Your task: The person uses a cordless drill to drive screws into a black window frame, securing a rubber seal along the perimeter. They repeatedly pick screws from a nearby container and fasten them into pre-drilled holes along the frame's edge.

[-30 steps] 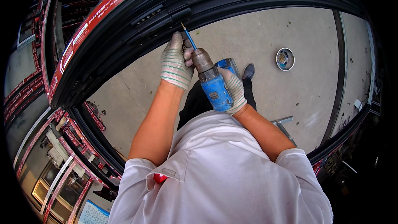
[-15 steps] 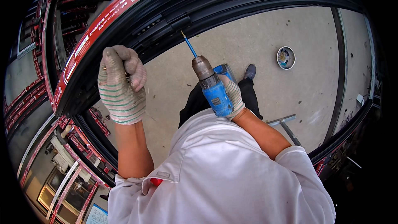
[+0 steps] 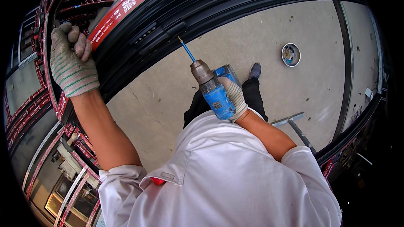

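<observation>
My right hand [image 3: 234,97], in a striped work glove, grips a blue cordless drill [image 3: 219,101] by its handle. A long blue driver bit [image 3: 187,50] runs from the drill's chuck, its tip just short of the black frame's inner edge. My left hand [image 3: 73,61], gloved too, is raised over the frame's left corner with its fingers curled in. What those fingers hold, if anything, is hidden. Across the top lies the black window or door frame [image 3: 235,17], edged with red protective film. A black hinge-like fitting [image 3: 151,35] with a row of holes sits on it.
On the concrete floor [image 3: 176,92] a round metal bowl [image 3: 291,54] holds small parts. A metal T-shaped stand [image 3: 290,120] is at the right, by my elbow. More red-filmed frames [image 3: 25,105] are stacked at the left. My shoe [image 3: 255,70] shows inside the frame's opening.
My left hand has moved left and farther away, from beside the fitting to the frame's corner, fingers still curled. The drill has shifted slightly left, its bit tip a little lower in view.
</observation>
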Demonstrator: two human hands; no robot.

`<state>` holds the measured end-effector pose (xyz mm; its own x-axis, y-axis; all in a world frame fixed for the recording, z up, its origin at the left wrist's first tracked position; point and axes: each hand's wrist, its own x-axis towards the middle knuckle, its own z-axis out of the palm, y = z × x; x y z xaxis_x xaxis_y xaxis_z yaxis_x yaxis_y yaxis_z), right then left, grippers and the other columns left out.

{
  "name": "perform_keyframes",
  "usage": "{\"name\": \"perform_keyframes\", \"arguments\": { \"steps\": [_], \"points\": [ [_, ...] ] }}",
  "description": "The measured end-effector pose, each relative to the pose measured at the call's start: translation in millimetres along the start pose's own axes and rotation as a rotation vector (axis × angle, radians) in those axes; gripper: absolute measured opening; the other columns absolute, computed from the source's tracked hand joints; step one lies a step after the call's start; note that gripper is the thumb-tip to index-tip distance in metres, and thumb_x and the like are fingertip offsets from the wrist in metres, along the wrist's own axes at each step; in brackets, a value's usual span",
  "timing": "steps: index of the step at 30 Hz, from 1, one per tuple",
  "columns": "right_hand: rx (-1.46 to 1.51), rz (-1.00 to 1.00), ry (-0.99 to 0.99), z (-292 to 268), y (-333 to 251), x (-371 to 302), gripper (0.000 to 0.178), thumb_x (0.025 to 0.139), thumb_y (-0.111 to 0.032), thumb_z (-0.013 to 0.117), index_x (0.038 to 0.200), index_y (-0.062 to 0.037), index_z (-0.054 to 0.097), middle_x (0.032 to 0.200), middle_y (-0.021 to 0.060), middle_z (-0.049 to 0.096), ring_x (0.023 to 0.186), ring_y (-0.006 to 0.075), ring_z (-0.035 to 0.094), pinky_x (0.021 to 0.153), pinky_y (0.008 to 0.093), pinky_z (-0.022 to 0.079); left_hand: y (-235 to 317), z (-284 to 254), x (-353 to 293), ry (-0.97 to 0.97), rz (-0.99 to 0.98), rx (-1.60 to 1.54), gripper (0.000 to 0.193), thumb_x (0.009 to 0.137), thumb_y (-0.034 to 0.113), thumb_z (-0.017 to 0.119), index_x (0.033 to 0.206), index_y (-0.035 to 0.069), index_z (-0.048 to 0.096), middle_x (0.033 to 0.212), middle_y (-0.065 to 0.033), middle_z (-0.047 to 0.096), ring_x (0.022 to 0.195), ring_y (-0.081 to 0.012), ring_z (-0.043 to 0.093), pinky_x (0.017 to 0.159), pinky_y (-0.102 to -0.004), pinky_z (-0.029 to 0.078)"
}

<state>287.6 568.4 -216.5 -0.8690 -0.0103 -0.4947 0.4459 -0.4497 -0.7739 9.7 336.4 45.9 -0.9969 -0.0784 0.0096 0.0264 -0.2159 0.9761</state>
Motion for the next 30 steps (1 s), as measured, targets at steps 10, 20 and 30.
{"name": "perform_keyframes", "arguments": {
  "steps": [10, 20, 30],
  "points": [
    [-0.621, -0.201, 0.033, 7.2, -15.3, -5.8, 0.026, 0.082, -0.016, 0.071, 0.106, -0.0054, 0.064, 0.093, 0.0138, 0.067, 0.085, 0.0283, 0.066, 0.075, 0.0361, 0.053, -4.4, -11.1, -15.8, -0.056, 0.03, -0.014, 0.027, 0.105, 0.03, 0.053, 0.101, 0.005, 0.061, 0.076, -0.002, 0.053, 0.051, -0.0062, 0.039, 0.04, -0.0181, 0.03],
    [-0.254, -0.041, 0.05, -10.4, 16.7, 2.3, 0.036, 0.076, -0.018, 0.075, 0.108, -0.0072, 0.062, 0.095, 0.0177, 0.065, 0.089, 0.0376, 0.064, 0.078, 0.0446, 0.051, -4.4, -5.9, 11.0, 0.014, 0.033, 0.104, 0.029, 0.102, 0.03, 0.059, 0.105, 0.002, 0.063, 0.077, -0.0026, 0.057, 0.051, -0.0061, 0.039, 0.04, -0.0186, 0.03],
    [-0.56, -0.151, 0.049, 2.6, -14.4, -6.4, 0.035, 0.076, -0.019, 0.075, 0.107, -0.0063, 0.065, 0.096, 0.0179, 0.066, 0.09, 0.0368, 0.065, 0.079, 0.0439, 0.051, -7.8, -11.0, 13.5, -0.006, -0.012, 0.07, 0.029, 0.102, 0.032, 0.059, 0.105, 0.003, 0.062, 0.078, -0.0022, 0.057, 0.051, -0.0056, 0.037, 0.039, -0.0181, 0.027]
  ]
}}
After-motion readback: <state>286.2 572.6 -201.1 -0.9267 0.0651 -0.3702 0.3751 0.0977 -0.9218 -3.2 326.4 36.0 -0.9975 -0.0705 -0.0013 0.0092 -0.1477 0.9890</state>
